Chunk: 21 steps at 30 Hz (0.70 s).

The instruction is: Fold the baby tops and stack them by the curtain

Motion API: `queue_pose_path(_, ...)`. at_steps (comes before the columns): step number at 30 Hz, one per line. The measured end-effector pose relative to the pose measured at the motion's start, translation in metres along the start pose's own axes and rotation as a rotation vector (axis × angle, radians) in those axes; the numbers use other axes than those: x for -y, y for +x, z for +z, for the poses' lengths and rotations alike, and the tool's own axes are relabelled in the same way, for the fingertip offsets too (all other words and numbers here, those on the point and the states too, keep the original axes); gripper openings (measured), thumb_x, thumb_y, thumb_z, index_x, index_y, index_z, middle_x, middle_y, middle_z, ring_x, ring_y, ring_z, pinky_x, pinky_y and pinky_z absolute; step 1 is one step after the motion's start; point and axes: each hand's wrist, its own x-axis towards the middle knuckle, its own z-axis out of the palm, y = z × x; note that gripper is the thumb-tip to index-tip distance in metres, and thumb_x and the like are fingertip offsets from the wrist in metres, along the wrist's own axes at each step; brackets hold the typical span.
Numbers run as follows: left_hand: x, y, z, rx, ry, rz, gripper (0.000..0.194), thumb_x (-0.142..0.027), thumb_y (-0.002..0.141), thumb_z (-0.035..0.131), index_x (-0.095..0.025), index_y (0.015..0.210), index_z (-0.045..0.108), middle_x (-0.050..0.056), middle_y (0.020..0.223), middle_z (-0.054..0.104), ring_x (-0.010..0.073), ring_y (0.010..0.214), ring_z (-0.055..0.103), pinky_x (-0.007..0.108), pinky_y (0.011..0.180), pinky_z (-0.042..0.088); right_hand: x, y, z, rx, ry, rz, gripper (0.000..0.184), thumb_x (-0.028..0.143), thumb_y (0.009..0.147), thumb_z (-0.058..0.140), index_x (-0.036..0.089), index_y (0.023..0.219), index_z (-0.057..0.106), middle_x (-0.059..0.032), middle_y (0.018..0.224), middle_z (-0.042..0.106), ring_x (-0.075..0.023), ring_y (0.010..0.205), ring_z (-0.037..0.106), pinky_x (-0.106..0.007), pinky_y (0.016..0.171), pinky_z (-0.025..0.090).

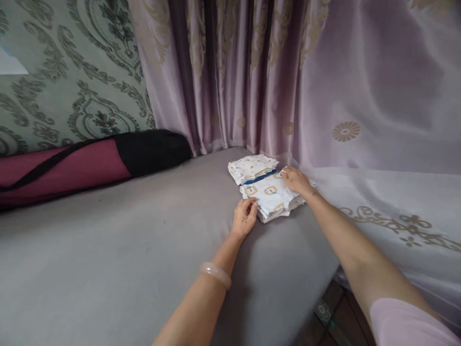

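Observation:
A stack of folded white cloths (pixel 268 194) printed with yellow and orange pictures lies at the far right corner of the grey surface. At its near left corner, my left hand (pixel 245 218) has thumb and fingers pinched on the edge of the top cloth. My right hand (pixel 297 181) is curled over the far right edge of the same cloth, its fingertips partly hidden. Just behind sits a second folded stack, white with small dots (pixel 252 166). A strip of dark blue cloth (pixel 261 178) shows between the two stacks.
A maroon and black long bag (pixel 75 166) lies along the patterned wall at left. Purple curtains (pixel 237 72) hang behind and to the right of the grey padded surface (pixel 118 259). Past its right edge is a lower dark area (pixel 338 312) with an object I cannot identify.

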Motion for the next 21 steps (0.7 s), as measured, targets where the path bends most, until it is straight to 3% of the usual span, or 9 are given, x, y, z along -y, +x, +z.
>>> queue_pose_path(4, 0.0, 0.0, 0.001, 0.006, 0.009, 0.008, 0.026, -0.03, 0.089, 0.055, -0.02, 0.11, 0.066, 0.006, 0.096, 0.063, 0.014, 0.078, 0.059, 0.027, 0.076, 0.051, 0.002, 0.001, 0.021, 0.124, 0.063, 0.132, 0.057, 0.049, 0.099, 0.015, 0.022, 0.139, 0.045, -0.0119, 0.151, 0.037, -0.0344, 0.138, 0.03, -0.057, 0.107, 0.028)
queue_pose_path(6, 0.002, 0.0, 0.002, 0.013, 0.023, 0.011, 0.026, -0.03, 0.088, 0.057, -0.02, 0.111, 0.066, 0.006, 0.095, 0.062, 0.014, 0.077, 0.059, 0.027, 0.076, 0.051, 0.0, 0.001, 0.029, 0.152, 0.07, 0.164, 0.059, 0.051, 0.098, 0.011, 0.026, 0.14, 0.044, -0.0094, 0.153, 0.033, -0.0346, 0.14, 0.027, -0.061, 0.107, 0.026)
queue_pose_path(10, 0.005, 0.0, 0.003, 0.015, 0.038, 0.017, 0.027, -0.028, 0.087, 0.058, -0.02, 0.111, 0.066, 0.005, 0.093, 0.062, 0.0146, 0.079, 0.059, 0.027, 0.078, 0.051, -0.002, 0.0, 0.031, 0.161, 0.065, 0.171, 0.06, 0.051, 0.097, 0.009, 0.027, 0.142, 0.041, -0.0082, 0.155, 0.029, -0.0336, 0.141, 0.025, -0.062, 0.108, 0.025)
queue_pose_path(16, 0.005, 0.003, 0.006, 0.011, 0.031, 0.005, 0.025, -0.023, 0.088, 0.055, -0.019, 0.11, 0.066, 0.006, 0.095, 0.064, 0.0152, 0.082, 0.061, 0.027, 0.081, 0.051, 0.007, -0.005, 0.019, 0.166, 0.024, 0.171, 0.062, 0.05, 0.097, 0.013, 0.022, 0.145, 0.037, -0.0124, 0.156, 0.027, -0.0343, 0.141, 0.026, -0.062, 0.109, 0.025)
queue_pose_path(21, 0.002, 0.007, 0.011, 0.022, 0.054, -0.036, 0.029, -0.02, 0.086, 0.053, -0.017, 0.111, 0.066, 0.007, 0.098, 0.066, 0.0168, 0.085, 0.062, 0.029, 0.084, 0.05, 0.04, -0.024, 0.016, 0.063, 0.005, -0.066, 0.062, 0.049, 0.095, 0.019, 0.018, 0.148, 0.034, -0.0148, 0.156, 0.028, -0.0311, 0.143, 0.024, -0.056, 0.111, 0.026)
